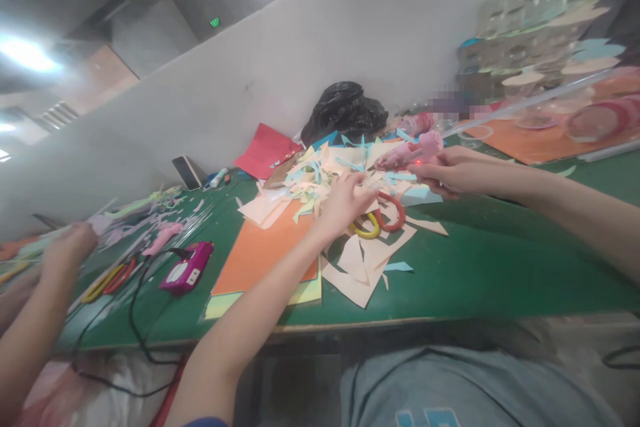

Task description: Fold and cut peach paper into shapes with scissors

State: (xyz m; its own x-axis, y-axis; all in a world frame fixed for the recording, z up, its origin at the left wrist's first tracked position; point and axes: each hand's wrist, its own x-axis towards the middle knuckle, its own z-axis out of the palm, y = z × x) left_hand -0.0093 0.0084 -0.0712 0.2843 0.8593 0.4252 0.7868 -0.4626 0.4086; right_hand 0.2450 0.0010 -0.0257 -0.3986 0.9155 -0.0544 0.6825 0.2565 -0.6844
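Right hand (440, 172) reaches in from the side, grip clenched on a pink glue gun (413, 150). Left hand (343, 203) lies released on paper scraps (310, 180) on the green tabletop (475, 273) (scissors (391, 212) just beside it).

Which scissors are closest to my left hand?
The pair right beside your left hand, lying among paper scraps; the other pair lies far off, near a co-worker's hand.

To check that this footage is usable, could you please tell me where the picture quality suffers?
In the head view, the ceiling light flares at upper left, the clear plastic sheet at upper right looks soft, a patch by the wall is pixelated, and the table edge tilts from lens distortion.
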